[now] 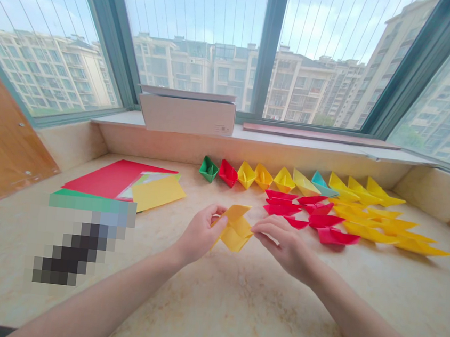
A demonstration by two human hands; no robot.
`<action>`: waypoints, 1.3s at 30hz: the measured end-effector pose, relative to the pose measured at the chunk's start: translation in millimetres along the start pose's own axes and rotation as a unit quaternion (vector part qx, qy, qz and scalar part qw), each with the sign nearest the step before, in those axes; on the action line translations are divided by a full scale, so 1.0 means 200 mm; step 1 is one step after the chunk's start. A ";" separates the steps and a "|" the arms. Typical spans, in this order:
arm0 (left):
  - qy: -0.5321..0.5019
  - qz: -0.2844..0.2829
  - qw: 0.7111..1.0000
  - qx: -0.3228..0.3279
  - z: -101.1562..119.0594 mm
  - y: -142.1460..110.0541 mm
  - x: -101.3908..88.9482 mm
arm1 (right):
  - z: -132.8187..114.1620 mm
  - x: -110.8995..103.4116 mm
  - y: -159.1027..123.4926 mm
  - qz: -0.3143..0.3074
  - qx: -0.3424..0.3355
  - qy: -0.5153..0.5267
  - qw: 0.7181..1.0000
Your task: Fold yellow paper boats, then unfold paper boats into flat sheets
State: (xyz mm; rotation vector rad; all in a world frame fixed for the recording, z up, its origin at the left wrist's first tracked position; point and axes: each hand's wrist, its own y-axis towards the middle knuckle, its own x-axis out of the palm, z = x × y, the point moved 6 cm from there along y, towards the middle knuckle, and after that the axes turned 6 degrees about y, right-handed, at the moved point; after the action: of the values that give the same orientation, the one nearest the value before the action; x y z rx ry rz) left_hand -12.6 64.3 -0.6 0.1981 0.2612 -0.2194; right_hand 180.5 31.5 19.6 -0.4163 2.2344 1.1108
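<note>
A folded piece of yellow paper (236,233) is held up above the counter, between my two hands. My left hand (202,231) grips its left side, thumb in front and fingers behind. At its right edge, my right hand (286,244) pinches a corner with the fingertips. The paper has several creased flaps and stands partly opened out. Just beyond my right hand lie several red paper boats (312,212), and a row of green, red and yellow paper boats (264,177) stands behind the paper.
Sheets of red paper (107,180) and yellow paper (160,194) lie at the left on the marbled counter (210,306). A blurred-out dark object (71,254) is nearer. Several yellow boats (387,228) sit at the right. A white box (186,113) rests on the window ledge.
</note>
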 end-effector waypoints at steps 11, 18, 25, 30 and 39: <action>-0.089 -0.010 0.995 -0.041 0.00 -0.01 0.02 | 0.00 -0.03 0.01 -0.008 0.010 -0.043 0.999; -0.079 0.006 0.997 -0.021 0.02 -0.01 0.00 | -0.03 -0.03 0.01 0.010 -0.007 -0.024 1.000; -0.084 0.027 0.996 -0.021 0.01 0.00 -0.02 | 0.01 0.00 0.00 -0.019 0.010 -0.009 1.000; -0.085 0.045 0.995 -0.027 0.03 -0.01 -0.04 | 0.01 0.01 -0.01 -0.029 0.016 -0.009 0.999; -0.053 0.025 0.998 -0.005 0.01 -0.01 -0.02 | 0.02 0.00 0.00 -0.015 0.035 0.019 0.999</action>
State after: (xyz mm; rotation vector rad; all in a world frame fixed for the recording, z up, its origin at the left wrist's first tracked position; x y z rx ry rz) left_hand -16.5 62.2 3.0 0.1831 0.1522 -0.1795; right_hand 181.4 34.1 17.7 -0.4431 2.2847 1.0143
